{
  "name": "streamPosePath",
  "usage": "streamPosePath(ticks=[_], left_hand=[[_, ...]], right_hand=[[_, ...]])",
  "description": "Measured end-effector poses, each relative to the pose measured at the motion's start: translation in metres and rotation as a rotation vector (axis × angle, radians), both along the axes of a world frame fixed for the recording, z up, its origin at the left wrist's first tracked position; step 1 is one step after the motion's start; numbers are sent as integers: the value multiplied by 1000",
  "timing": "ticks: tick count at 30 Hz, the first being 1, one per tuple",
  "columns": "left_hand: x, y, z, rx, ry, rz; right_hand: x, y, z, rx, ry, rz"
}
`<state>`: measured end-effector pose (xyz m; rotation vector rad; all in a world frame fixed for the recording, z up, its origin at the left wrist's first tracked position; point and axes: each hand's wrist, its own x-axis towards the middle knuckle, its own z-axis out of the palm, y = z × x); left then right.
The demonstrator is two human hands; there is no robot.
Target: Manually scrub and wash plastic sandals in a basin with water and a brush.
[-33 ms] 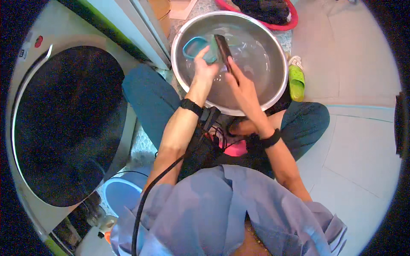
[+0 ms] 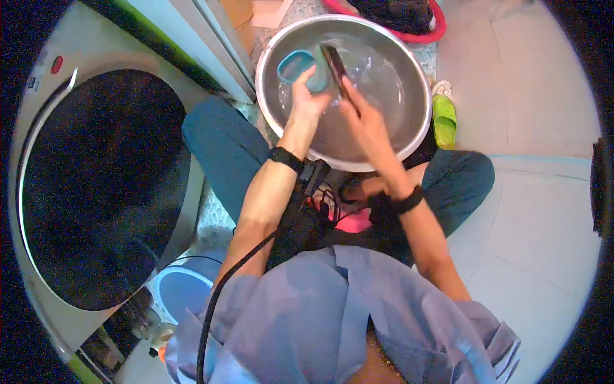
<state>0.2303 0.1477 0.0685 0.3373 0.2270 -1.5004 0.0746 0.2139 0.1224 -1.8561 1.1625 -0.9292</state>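
My left hand [image 2: 308,99] is closed on a teal slipper [image 2: 318,79], held on edge over the left side of a large steel basin [image 2: 425,105]. The slipper's rounded strap loop points left and its sole faces right. In my right hand [image 2: 366,123] is a dark brown brush [image 2: 334,62] with a long handle. Its head lies along the slipper's sole, apparently touching it; the bristles are hard to make out. Cloudy water [image 2: 374,93] fills the lower part of the basin below both hands.
A lime-green slipper [image 2: 444,121] lies just right of the basin. Behind it is a red tub [image 2: 437,25] with dark cloth [image 2: 409,16]. At left stands a front-loading machine [image 2: 102,192] with a round black door. A blue bucket [image 2: 185,291] sits lower left.
The teal slipper has tilted slightly, its loop rising a little. The brush has shifted slightly up along the sole with my right hand.
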Motion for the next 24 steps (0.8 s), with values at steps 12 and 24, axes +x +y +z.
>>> streamPosePath(ticks=[12,24], left_hand=[[0,-6,3,5,268,-89],[-2,2,1,114,-260,-128]], right_hand=[[-51,-35,-10,149,-167,18],[-42,28,14,-200,344,126]])
